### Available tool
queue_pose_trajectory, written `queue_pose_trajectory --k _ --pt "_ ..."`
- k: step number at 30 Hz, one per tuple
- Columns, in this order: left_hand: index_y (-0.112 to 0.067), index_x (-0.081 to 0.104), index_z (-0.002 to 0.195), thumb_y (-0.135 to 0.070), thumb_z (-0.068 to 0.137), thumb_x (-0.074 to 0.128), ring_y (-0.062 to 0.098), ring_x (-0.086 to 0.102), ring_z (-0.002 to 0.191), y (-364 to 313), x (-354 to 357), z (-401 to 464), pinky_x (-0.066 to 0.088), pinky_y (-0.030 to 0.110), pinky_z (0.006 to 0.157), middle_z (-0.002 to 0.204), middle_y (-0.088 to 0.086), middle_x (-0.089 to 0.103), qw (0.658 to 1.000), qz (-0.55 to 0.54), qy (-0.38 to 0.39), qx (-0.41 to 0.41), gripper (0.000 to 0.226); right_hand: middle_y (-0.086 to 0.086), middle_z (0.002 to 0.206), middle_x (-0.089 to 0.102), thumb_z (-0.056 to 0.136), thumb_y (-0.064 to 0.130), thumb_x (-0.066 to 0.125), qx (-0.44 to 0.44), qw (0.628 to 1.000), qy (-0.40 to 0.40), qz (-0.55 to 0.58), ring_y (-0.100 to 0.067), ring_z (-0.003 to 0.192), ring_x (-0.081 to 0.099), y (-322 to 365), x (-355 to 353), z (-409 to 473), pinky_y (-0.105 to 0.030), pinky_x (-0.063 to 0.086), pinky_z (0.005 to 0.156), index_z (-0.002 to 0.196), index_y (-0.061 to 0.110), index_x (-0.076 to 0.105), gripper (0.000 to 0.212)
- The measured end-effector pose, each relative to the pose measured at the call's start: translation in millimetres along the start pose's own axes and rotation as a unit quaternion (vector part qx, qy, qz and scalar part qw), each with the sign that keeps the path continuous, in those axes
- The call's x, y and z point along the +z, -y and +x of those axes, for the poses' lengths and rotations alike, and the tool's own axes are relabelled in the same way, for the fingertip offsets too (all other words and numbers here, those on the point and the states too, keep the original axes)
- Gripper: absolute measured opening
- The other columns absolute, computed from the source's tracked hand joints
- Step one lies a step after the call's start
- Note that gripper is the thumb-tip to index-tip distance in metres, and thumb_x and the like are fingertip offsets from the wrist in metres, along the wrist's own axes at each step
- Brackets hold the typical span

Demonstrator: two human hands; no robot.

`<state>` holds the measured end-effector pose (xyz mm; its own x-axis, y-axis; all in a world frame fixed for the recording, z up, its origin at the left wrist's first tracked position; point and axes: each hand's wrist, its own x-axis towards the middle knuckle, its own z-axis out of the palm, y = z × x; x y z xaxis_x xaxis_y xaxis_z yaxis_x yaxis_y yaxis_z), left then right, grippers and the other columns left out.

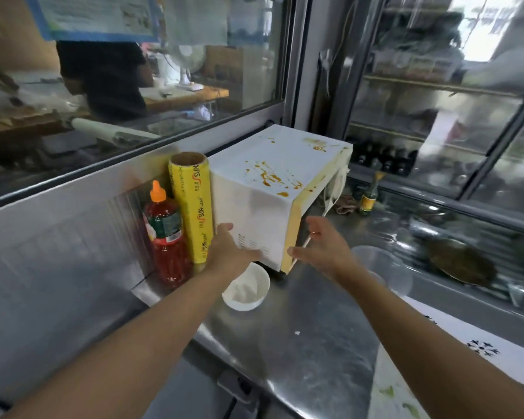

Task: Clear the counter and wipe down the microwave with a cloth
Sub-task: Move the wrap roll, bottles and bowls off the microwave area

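A white microwave [273, 167] with a yellowed front stands on the steel counter [309, 337], its top streaked with orange sauce. My left hand [229, 251] lies flat against its near side panel, fingers straight. My right hand [321, 247] is at the front lower corner, fingers spread and relaxed, holding nothing. A white bowl [247, 290] sits on the counter just below my left wrist. No cloth is visible in either hand.
A yellow cling-film roll [191, 207] and a red chilli sauce bottle [165, 234] stand left of the microwave. A clear plastic container [381, 267] and a dirty pan [460, 261] lie to the right, a small bottle [369, 198] behind. Glass partitions rise behind.
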<state>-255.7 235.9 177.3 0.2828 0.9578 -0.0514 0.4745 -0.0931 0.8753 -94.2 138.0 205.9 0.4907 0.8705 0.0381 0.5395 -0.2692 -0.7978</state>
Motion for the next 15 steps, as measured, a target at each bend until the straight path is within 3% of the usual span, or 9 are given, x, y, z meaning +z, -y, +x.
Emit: queue_pose_trajectory --k 4,8,11,15 --pt "-0.017 0.031 0.138 -0.026 0.065 0.083 0.024 0.046 0.122 -11 30 -8 0.036 0.026 0.092 0.137 0.006 0.046 0.998 0.007 0.058 -0.004 0.090 -0.009 0.137 0.046 0.068 0.027 0.082 0.020 0.999 -0.038 -0.006 -0.021 0.124 0.045 -19 -23 -20 -0.037 0.041 0.103 0.139 0.015 0.038 0.084" --pt "-0.018 0.032 0.136 -0.030 0.068 0.083 0.025 0.046 0.123 -22 55 -11 0.041 0.033 0.100 0.138 0.008 0.046 0.994 0.004 0.106 0.006 0.086 -0.006 0.132 0.049 0.069 0.028 0.082 0.032 0.996 -0.080 -0.018 -0.018 0.117 0.048 -38 -45 -35 -0.028 0.041 0.093 0.136 0.015 0.039 0.081" --pt "-0.018 0.033 0.136 -0.033 0.069 0.081 0.025 0.048 0.123 -34 72 -13 0.044 0.039 0.101 0.139 0.007 0.046 0.990 0.004 0.138 0.028 0.084 -0.005 0.131 0.050 0.068 0.030 0.082 0.057 0.993 -0.098 -0.013 -0.018 0.117 0.048 -51 -62 -42 -0.028 0.039 0.090 0.137 0.017 0.039 0.083" --pt "-0.020 0.031 0.139 -0.033 0.071 0.080 0.022 0.047 0.124 -55 95 -14 0.041 0.031 0.095 0.142 0.003 0.044 0.984 -0.012 0.169 0.049 0.085 -0.007 0.132 0.049 0.064 0.029 0.084 0.087 0.988 -0.123 -0.016 -0.023 0.117 0.049 -62 -83 -45 -0.040 0.043 0.099 0.137 0.020 0.038 0.086"
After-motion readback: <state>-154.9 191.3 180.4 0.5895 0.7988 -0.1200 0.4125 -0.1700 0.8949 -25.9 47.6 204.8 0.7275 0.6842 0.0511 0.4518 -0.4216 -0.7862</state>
